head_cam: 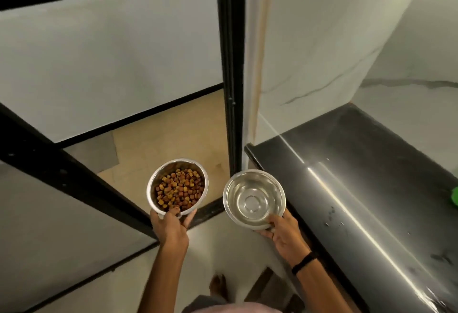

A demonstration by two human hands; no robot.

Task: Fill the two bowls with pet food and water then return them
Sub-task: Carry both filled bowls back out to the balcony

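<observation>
My left hand grips the near rim of a steel bowl, thumb hooked over the edge. Brown pet food kibble fills that bowl. My right hand holds a second steel bowl by its near rim, thumb inside and fingers underneath. This bowl looks shiny inside; I cannot tell for sure whether it holds clear water. Both bowls are carried in the air at about the same height, side by side.
A black countertop runs along the right, with something green at its far right edge. A black door frame stands straight ahead, beige floor beyond it. A black-framed panel angles in on the left.
</observation>
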